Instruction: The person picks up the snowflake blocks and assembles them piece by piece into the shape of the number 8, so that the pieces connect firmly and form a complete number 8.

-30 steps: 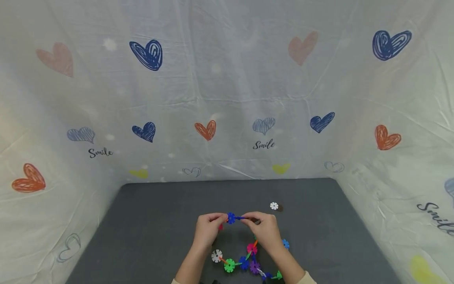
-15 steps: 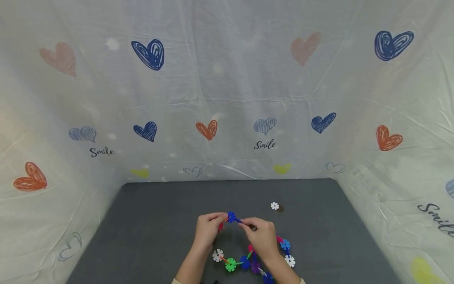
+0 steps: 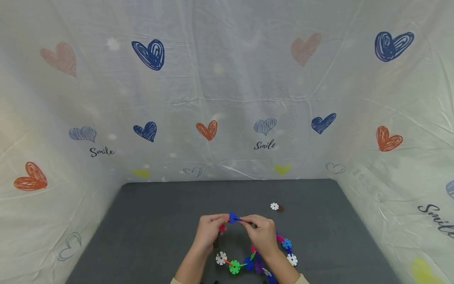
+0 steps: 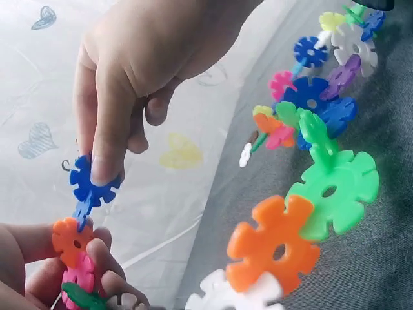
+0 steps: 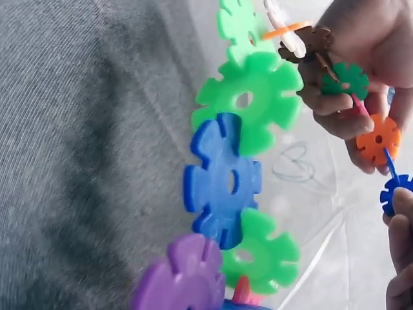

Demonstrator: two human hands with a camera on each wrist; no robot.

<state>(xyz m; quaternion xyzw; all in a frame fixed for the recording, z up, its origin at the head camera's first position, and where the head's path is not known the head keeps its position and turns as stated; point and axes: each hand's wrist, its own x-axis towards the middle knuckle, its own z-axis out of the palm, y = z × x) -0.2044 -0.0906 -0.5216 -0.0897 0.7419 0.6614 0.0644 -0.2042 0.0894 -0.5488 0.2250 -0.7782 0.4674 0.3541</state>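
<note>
Over the dark table, both hands hold a chain of notched plastic discs. My left hand (image 3: pixel 207 232) pinches it near an orange disc (image 4: pixel 73 241). A pink disc (image 4: pixel 79 276) and a dark green disc (image 5: pixel 344 82) lie among its fingers. My right hand (image 3: pixel 263 236) pinches the end blue disc (image 4: pixel 94 183) between thumb and finger. Another blue disc (image 4: pixel 82 210) is slotted between that one and the orange disc. From the left hand the chain also runs on through a brown disc (image 5: pixel 308 42) and a white one.
More linked discs lie nearer the body, including a white disc (image 3: pixel 221 258), a green disc (image 3: pixel 234 267) and a purple disc (image 3: pixel 259 268). A loose white disc (image 3: pixel 274 206) is farther back on the dark table (image 3: pixel 159 221). A white curtain (image 3: pixel 227 86) with printed hearts surrounds the table.
My right hand has shifted slightly left and toward the body, tilting the blue discs, then lifted a little. Light blue and white discs to its right have come into fuller view. The left hand barely moves.
</note>
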